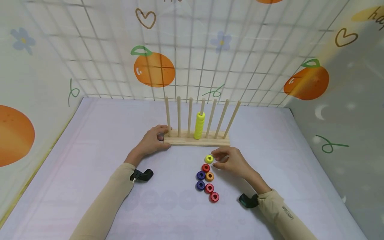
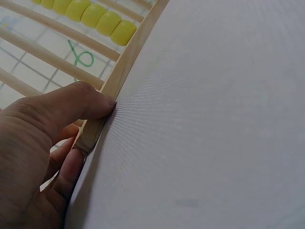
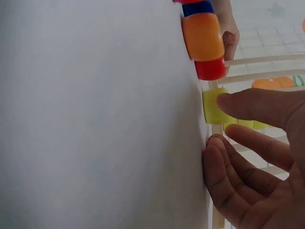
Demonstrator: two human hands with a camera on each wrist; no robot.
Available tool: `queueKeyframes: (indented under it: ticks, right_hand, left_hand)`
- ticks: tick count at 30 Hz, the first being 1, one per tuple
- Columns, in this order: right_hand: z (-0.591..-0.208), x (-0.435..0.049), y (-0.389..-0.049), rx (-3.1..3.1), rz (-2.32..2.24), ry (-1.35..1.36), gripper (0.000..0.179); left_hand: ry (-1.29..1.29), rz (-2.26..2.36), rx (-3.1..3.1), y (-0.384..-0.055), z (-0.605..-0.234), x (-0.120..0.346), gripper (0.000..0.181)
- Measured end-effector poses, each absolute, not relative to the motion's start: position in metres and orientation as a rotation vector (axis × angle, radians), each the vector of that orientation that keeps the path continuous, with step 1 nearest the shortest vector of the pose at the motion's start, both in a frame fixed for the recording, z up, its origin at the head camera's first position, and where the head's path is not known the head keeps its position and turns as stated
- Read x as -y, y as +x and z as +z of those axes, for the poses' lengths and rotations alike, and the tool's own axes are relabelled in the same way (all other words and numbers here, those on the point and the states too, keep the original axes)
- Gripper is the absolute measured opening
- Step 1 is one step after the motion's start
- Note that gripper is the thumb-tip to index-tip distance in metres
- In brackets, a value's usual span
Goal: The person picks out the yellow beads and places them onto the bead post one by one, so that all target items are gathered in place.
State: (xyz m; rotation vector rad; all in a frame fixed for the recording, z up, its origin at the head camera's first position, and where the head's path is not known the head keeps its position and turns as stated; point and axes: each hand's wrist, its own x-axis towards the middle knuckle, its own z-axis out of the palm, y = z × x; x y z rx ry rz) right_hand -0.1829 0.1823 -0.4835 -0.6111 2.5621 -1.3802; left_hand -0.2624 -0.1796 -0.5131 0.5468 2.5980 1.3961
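A wooden peg stand [image 1: 196,141] with several upright rods stands mid-table. One rod carries a stack of yellow beads [image 1: 199,126]. My left hand [image 1: 151,140] grips the left end of its base, thumb [image 2: 90,102] along the front edge and the other fingers around the end and behind. In front of the stand lies a loose yellow bead [image 1: 209,159]. My right hand [image 1: 232,161] is just right of that bead, thumb and forefinger parted. The thumb [image 3: 252,105] overlaps the yellow bead [image 3: 213,106] in the right wrist view; contact is unclear.
Behind the yellow bead, toward me, lie red beads [image 1: 205,167], dark blue beads [image 1: 200,175] and an orange bead [image 1: 209,176], close together. A white cloth [image 1: 168,213] covers the table. A printed curtain over a wire grid [image 1: 186,50] rises behind the stand.
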Motion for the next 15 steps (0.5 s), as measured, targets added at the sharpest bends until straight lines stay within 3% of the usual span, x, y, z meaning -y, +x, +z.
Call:
queueKeyframes:
  ticks: [15]
  right_hand:
    - [-0.4854, -0.1733, -0.1876, -2.589, -1.308, -0.698, 0.035]
  left_hand:
    - [0.538, 1.393, -2.596, -0.2634, -0.5133, 0.1797, 0.07]
